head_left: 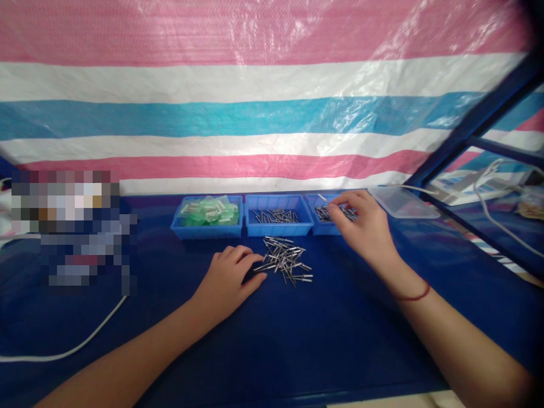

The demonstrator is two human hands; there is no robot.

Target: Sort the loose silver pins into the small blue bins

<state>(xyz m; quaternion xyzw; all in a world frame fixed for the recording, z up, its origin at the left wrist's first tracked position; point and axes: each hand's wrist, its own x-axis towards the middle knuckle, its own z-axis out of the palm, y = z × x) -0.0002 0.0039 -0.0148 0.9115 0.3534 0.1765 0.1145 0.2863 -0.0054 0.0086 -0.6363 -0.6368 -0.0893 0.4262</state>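
My left hand (227, 279) rests on the blue table, fingers curled, its fingertips touching the left edge of a loose pile of small metal pins (285, 259). My right hand (362, 225) reaches into the right blue bin (319, 228), fingers pinched among the metal pins in it; what they grip is too small to make out. A red thread circles my right wrist. The middle blue bin (277, 228) holds more metal pins. The left blue bin (204, 229) holds pale green plastic pieces.
A clear plastic lid or tray (403, 203) lies right of the bins. A white cable (72, 347) curves across the table's left side. A dark blue frame bar (471, 120) slants at the right, with white cables behind it. A striped tarp hangs behind.
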